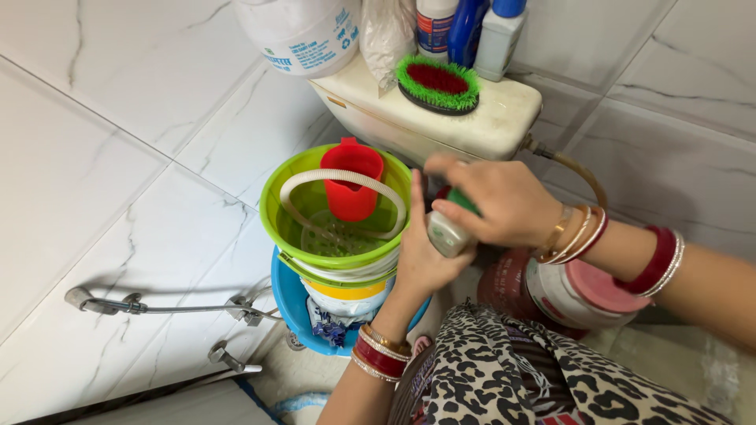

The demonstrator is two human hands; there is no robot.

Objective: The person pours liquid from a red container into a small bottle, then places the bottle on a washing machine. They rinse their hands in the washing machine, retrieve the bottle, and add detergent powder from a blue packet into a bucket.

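My left hand (421, 264) grips the body of a small white bottle (446, 234) from below. My right hand (492, 203) is closed over the bottle's green cap (465, 201) from above. Both wrists wear red and gold bangles. The bottle is held just right of a green bucket (272, 208) that has a white handle and a red mug (352, 182) inside. The green bucket is stacked in other buckets, the lowest one blue (285, 295).
A cream toilet cistern (504, 118) behind carries a green and red scrub brush (438, 84), a white tub (303, 31), a white bag and several bottles. A pink-lidded container (587, 295) sits at right. A metal tap and pipe (157, 307) run along the marble wall.
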